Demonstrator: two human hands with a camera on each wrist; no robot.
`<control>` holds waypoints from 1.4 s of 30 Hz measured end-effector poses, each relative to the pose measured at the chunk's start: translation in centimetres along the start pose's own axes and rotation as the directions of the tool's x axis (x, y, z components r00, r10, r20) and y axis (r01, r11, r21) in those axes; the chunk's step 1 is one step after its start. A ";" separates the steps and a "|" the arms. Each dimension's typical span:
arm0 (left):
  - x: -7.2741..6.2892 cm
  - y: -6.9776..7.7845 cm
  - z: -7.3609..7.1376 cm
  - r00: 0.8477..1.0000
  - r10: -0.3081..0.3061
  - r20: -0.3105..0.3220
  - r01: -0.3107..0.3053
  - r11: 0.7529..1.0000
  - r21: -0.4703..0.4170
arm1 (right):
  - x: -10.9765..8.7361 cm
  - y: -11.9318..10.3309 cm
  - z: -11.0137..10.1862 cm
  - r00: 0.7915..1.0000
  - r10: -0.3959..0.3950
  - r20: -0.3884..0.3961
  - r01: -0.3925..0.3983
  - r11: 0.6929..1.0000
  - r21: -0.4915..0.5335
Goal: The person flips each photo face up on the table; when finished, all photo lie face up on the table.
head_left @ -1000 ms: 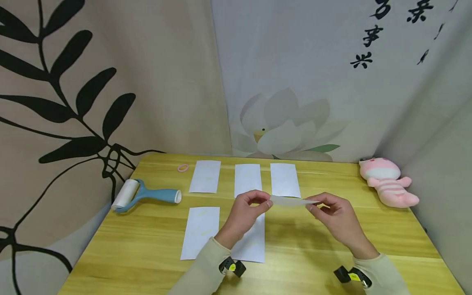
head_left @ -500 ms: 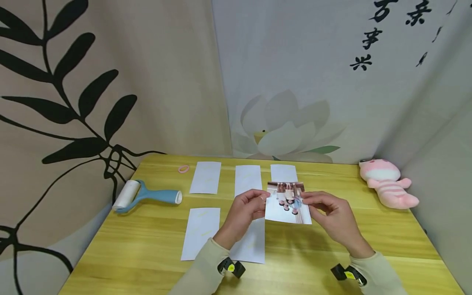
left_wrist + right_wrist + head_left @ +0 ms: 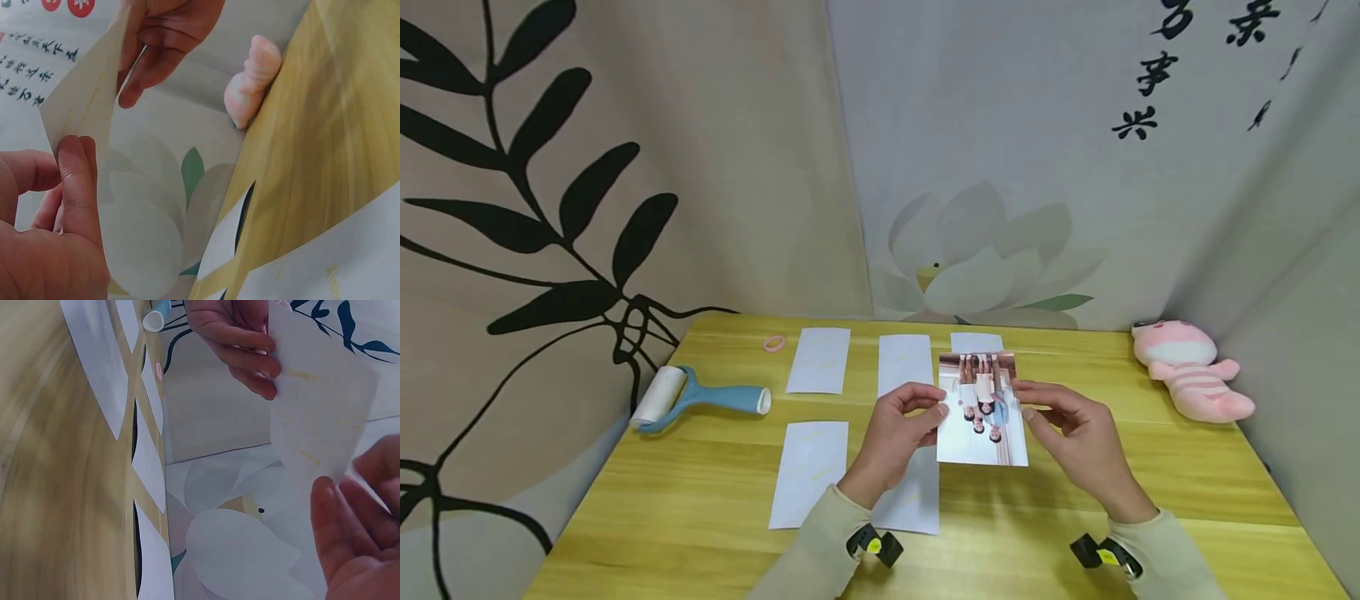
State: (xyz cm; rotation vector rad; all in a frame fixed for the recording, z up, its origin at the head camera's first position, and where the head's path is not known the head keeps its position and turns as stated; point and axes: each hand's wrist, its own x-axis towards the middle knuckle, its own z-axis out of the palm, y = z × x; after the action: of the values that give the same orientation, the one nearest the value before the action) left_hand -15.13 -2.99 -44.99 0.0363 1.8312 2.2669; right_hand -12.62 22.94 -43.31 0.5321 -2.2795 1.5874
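A photo print (image 3: 981,433) of several people is held upside down above the table, picture side up in the head view. My left hand (image 3: 898,433) pinches its left edge between thumb and fingers. At the opposite edge my right hand (image 3: 1078,442) has its fingertips and thumb about the print in a light pinch. The print's white back (image 3: 319,406) with faint yellow marks faces the right wrist camera. White cards (image 3: 817,360) lie in two rows on the table, two of them partly covered by the print and my left hand.
A blue-handled lint roller (image 3: 700,398) lies at the table's left. A small pink ring (image 3: 773,343) is near the back left. At the right rear rests a pink plush toy (image 3: 1193,371). Printed curtains (image 3: 760,167) rise behind the wooden table (image 3: 1120,467).
The print was nearly edge-on to the head camera; it has tilted so the picture faces up into view. My hands stay in about the same place at its two edges.
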 end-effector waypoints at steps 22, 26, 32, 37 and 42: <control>0.3 -0.4 -0.5 0.999 0.046 -0.014 -0.045 0.997 0.063 | 0.7 -0.2 0.2 0.922 0.374 0.101 -0.379 0.925 0.032; 0.1 -0.8 -0.4 1.000 0.021 0.002 -0.021 0.998 0.067 | 0.7 -0.1 0.4 0.921 0.376 0.101 -0.385 0.919 0.091; -0.4 -1.6 0.0 0.998 -0.007 0.058 0.011 0.998 -0.058 | 0.5 0.4 0.9 0.936 0.336 0.107 -0.353 0.895 0.274; -0.5 -2.5 0.5 0.998 -0.031 0.060 0.038 0.991 -0.127 | 0.1 0.8 1.8 0.938 0.321 0.135 -0.348 0.849 0.398; -0.5 -2.8 0.9 0.999 -0.026 0.031 0.029 0.993 -0.118 | -0.3 0.9 2.6 0.934 0.323 0.153 -0.357 0.815 0.457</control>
State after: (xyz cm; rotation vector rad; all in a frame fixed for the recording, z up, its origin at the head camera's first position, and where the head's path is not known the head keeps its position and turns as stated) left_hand -14.02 -1.71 -47.44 0.0249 1.6697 2.3381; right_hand -12.90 20.83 -45.05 0.2939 -2.1041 2.3779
